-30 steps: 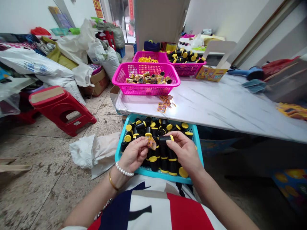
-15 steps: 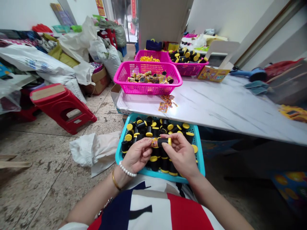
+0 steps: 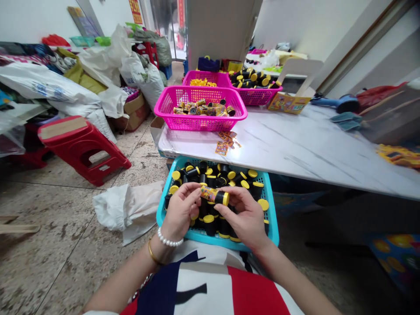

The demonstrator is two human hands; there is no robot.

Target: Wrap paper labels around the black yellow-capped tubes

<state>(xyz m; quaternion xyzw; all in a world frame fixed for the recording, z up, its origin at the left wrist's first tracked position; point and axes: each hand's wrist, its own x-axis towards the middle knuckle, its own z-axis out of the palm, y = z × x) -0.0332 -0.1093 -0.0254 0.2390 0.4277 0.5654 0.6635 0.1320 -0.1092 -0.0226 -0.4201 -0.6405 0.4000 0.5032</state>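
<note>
"Pale walls and a speckled floor (image 3: 82, 227). What stands furthest left?"

"White sacks (image 3: 49, 89) in a heap, then a red stool (image 3: 85, 146), then a crumpled white bag (image 3: 126, 210) on the floor."

"Next along?"

"The left hand (image 3: 180, 210), wearing a white beaded bracelet (image 3: 168, 238). Thumb and forefinger pinch the end of a printed label (image 3: 208, 193). Farther back, a pink basket (image 3: 200, 122) holds small cylinders (image 3: 210, 108) with printed sides."

"Where's the piece being handled?"

"That black container (image 3: 219, 197) with a yellow cap is between the two hands, lying nearly level, with the label along it. It's above a turquoise basket (image 3: 274, 227) of similar containers."

"And the right hand (image 3: 246, 216)?"

"Its fingers grasp the container near the capped end."

"Beyond that?"

"White, grey-veined worktop (image 3: 295, 144), with a printed carton (image 3: 288, 103) towards its back and orange-yellow pieces (image 3: 398, 155), blurred, at far right."
</note>
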